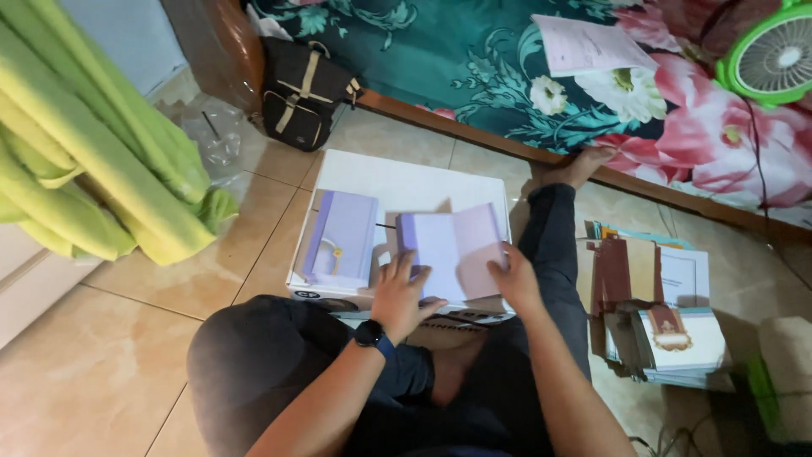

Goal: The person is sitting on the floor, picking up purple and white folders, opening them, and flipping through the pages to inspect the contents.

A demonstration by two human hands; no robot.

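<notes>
I sit on the floor with a white box (pixel 406 178) over my legs. On it lies an open card (pixel 457 250) with a pale lilac left page and a pinkish right flap. My left hand (pixel 402 296), with a dark watch at the wrist, presses flat on the card's lower left part. My right hand (pixel 512 275) holds the right flap near its lower edge. A stack of lilac folded cards (pixel 342 237) stands at the left side of the box.
A pile of brown and white cards (pixel 655 309) lies on the tiles at my right. A floral mattress (pixel 524 68) with a paper sheet (pixel 588 42) and a green fan (pixel 774 55) is ahead. A black bag (pixel 300 93) and green fabric (pixel 93 144) are at the left.
</notes>
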